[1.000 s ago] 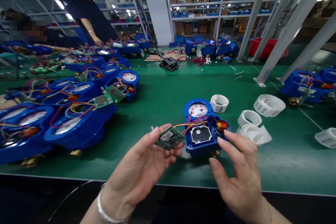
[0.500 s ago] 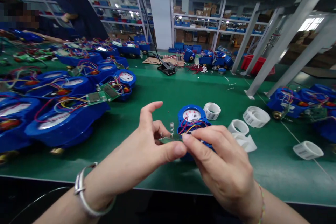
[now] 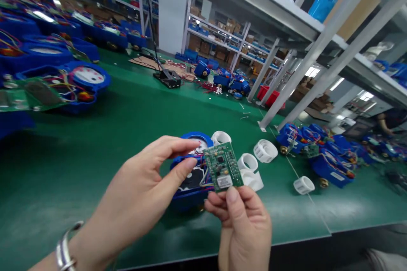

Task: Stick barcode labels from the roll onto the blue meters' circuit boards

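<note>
Green circuit board (image 3: 222, 167) in front of blue water meter (image 3: 190, 201) on worktop (image 3: 136, 114); we pinch board's lower edge between thumb and fingers of right hand (image 3: 244, 220). Our left hand (image 3: 143, 184) just beside, fingers slightly parted, holding nothing.

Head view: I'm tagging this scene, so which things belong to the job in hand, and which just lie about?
In the job:
circuit board, held by the right hand
open blue housing behind it, near the left hand

Apparently just lying about:
white rolls
black stand
red container
other blue housings at right
</note>
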Demonstrator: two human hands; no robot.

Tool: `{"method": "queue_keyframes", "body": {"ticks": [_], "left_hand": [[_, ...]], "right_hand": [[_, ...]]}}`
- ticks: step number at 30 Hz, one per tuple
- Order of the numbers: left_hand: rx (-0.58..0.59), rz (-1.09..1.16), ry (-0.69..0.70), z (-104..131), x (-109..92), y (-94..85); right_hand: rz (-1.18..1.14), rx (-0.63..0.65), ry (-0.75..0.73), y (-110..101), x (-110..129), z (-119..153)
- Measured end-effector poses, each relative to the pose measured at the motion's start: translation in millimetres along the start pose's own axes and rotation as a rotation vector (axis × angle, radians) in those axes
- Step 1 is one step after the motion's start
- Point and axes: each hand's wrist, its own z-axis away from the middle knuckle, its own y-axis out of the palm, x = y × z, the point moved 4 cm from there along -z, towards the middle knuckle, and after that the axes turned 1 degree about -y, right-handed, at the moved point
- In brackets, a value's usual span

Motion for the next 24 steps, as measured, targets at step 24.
{"method": "queue_keyframes", "body": {"ticks": [24], "left_hand": [[-0.065, -0.159, 0.275, -1.7, 4.2, 13.8]], "right_hand": [[0.053, -0.014, 0.085, -4.0, -4.4, 7.4]]}}
